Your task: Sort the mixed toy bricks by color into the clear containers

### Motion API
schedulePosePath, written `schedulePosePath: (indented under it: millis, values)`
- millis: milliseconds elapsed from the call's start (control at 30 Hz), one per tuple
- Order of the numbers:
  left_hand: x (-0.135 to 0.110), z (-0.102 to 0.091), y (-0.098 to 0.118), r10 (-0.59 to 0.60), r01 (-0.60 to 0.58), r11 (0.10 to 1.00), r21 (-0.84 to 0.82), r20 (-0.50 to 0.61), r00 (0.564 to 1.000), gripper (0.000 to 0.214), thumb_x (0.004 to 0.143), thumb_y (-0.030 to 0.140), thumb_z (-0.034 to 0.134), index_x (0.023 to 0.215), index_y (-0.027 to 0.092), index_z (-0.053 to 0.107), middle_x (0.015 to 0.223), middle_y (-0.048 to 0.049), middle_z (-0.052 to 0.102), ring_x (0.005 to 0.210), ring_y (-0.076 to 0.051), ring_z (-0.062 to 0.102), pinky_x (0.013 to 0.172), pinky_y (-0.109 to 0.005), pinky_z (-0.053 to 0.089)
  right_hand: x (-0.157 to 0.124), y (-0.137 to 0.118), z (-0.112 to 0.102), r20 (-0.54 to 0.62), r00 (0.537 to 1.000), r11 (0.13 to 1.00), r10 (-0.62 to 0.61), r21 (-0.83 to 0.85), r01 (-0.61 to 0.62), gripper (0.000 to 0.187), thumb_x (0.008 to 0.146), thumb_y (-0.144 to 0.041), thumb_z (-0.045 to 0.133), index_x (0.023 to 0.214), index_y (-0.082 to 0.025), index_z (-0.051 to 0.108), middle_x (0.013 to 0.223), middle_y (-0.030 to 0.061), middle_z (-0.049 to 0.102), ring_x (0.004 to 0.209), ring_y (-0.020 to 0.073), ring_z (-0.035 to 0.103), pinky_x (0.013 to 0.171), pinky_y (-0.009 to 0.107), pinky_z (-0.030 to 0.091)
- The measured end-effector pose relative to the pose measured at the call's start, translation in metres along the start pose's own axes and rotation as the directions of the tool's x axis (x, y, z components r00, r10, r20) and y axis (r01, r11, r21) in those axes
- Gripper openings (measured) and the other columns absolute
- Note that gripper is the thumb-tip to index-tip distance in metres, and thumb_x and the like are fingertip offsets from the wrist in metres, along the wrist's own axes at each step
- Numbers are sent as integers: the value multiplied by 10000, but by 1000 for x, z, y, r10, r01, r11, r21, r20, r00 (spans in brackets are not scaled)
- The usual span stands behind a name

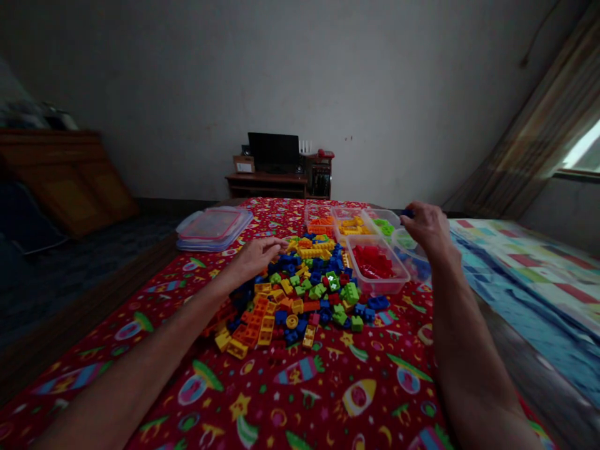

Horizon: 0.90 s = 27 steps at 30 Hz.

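Observation:
A mixed pile of plastic toy bricks (304, 284) in blue, green, yellow, orange and red lies on the tablecloth. My left hand (257, 257) is at the pile's left edge, fingers stretched toward some yellow bricks (316, 251), with nothing visible in it. On the right, my right hand (427, 228) pinches a dark blue brick (407, 214) above a clear container (407, 240) with blue bricks inside. Beside it, a clear box (379, 286) contains red bricks (372, 261). Farther back, green pieces (384, 227), yellow bricks (352, 226) and orange bricks (321, 223) sit in separate clear boxes.
Stacked clear lids (213, 228) lie at the table's back left. The red patterned tablecloth (323, 400) covers the table. A bed with a patchwork cover (553, 269) stands to the right. Against the far wall, a monitor (274, 150) sits on a low stand.

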<state>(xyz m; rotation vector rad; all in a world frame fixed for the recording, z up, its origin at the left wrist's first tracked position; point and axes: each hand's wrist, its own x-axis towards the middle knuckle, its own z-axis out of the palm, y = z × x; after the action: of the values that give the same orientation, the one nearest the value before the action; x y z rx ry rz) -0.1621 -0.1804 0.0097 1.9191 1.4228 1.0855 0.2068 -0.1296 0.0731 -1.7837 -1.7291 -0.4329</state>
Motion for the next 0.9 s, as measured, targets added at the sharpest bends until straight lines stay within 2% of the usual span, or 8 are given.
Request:
schedulePosePath:
  millis: [100,200,300,433,533,667,800,900]
  values:
    - [-2,-2,1,14,-17,986,163,16,1000,366,817,373,470,1003,165,706,986,-70,734,886,-232,694,800,-355,550,1,23,0,160,982,993,101,-83,-88,242,775,-233,596,968,-145,712,944,151,699,897,269,624,711,336,442]
    - [-3,-1,-1,91,-86,941,327,1,996,358,817,309,454,1045,183,700,1063,-65,720,964,-233,672,878,-362,520,2,25,-1,253,963,995,87,-66,-72,330,803,-253,600,1085,-101,682,1089,195,668,998,284,604,771,348,446]
    - [-3,3,-10,180,-196,883,426,80,980,401,808,292,481,1155,188,653,1197,-76,670,1092,-244,618,975,-384,465,2,6,-5,167,986,1000,-3,21,-1,366,862,-265,523,1155,-84,646,1075,207,672,988,269,612,809,352,437]
    - [0,10,-28,260,-331,856,397,222,940,431,821,285,490,1229,202,601,1266,-71,631,1157,-230,576,1026,-397,424,-8,-44,-3,66,975,967,-214,156,201,288,875,-251,492,1091,-172,664,928,124,705,829,208,626,727,306,435]
    - [2,12,-38,308,-377,847,375,232,923,382,852,275,467,1195,209,620,1211,-74,657,1128,-221,588,1013,-396,430,-26,-87,6,136,895,892,-425,232,388,233,872,-215,482,976,-182,687,806,84,698,696,161,591,627,258,386]
    - [3,10,-40,305,-368,852,372,218,927,326,829,265,539,1132,210,647,1154,-87,666,1100,-231,589,997,-405,433,-57,-130,24,239,768,801,-594,263,538,277,892,-174,403,891,-157,679,738,90,675,601,137,551,560,253,329]
    - [2,7,-33,246,-306,867,392,198,949,392,801,246,585,1186,177,606,1154,-107,639,1113,-249,566,999,-415,425,-82,-152,43,272,638,690,-720,379,617,307,893,-148,398,1088,-141,636,937,130,691,792,184,613,644,261,393]
    - [0,8,-27,197,-259,867,427,185,963,474,775,212,600,1247,179,561,1168,-99,622,1115,-254,555,1001,-414,423,-92,-157,52,257,588,634,-767,443,634,412,892,-125,389,1279,-156,530,1097,137,660,911,194,611,711,265,430]
